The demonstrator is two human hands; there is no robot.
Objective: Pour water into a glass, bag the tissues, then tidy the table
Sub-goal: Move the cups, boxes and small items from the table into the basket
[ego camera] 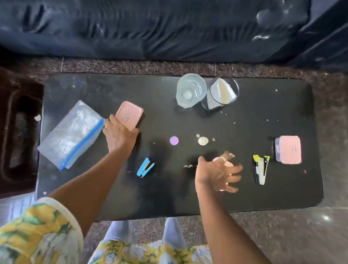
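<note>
left hand (119, 137): pink box (129, 115) being gripped at its near edge, beside zip bag (73, 132) | right hand (218, 174): being held spread wide, blurred, over desk (184, 196)

Table (184, 196): one. Glass (191, 90): one. Mesh cup (212, 102): one. Zip bag (70, 134): one. Pink boxes: two, left box (129, 114) and right box (288, 149). Staplers: two, blue stapler (145, 167) and yellow stapler (261, 169). Purple disc (174, 140): one. Pale round lump (202, 140): one. Hands: two, left hand (119, 137), right hand (218, 174). Scattered crumbs: too small to count.
</note>
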